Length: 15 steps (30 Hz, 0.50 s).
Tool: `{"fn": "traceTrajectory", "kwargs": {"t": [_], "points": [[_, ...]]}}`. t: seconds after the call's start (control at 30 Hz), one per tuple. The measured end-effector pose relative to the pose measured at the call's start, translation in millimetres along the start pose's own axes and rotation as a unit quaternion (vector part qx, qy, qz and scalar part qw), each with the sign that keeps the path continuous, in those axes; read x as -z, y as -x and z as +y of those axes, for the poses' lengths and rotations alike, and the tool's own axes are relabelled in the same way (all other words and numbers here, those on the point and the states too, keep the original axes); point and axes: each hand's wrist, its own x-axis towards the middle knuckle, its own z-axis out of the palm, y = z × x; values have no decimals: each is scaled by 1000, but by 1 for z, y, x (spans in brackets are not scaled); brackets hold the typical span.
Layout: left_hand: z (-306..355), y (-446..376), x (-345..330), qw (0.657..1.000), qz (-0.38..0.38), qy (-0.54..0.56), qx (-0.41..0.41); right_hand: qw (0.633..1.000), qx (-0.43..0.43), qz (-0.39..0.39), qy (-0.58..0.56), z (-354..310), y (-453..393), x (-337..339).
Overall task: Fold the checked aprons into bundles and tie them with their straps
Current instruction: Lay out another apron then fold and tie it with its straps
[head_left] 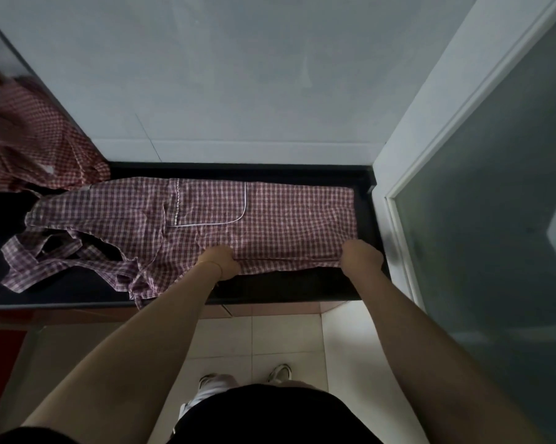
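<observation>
Both hands [219,261] [361,256] gripping unlabelled checked apron [270,219]

Purple-and-white checked cotton apron [270,225] spread flat: small plaid, pocket edged w/ white piping [244,206] + white lace strip. Straps [39,254] same check. Red-and-white gingham cloth heap [42,145] at left, brighter red, finer squares. Glossy black stone worktop [286,288]. Wall tiles [222,75] pale grey. Floor tiles [286,341] cream. Cabinet front [1,350] red. Shoes [279,373] white; black garment at bottom.
</observation>
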Motion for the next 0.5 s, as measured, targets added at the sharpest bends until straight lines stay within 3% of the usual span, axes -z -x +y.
{"fn": "traceTrajectory", "kwargs": {"t": [0.1, 0.2, 0.4, 0.5], "points": [[2, -4, -2, 1000, 6, -3, 4, 990, 16, 130, -44, -11, -1, 10], [3, -8, -2, 998, 57, -13, 13, 963, 132, 234, 23, -24, 3, 4], [-6, -16, -13, 996, 86, 29, 18, 964, 257, 66, 21, -36, -4, -27], [-13, -19, -17, 996, 79, 37, 11, 951, 286, 120, 16, -30, -9, -31]]}}
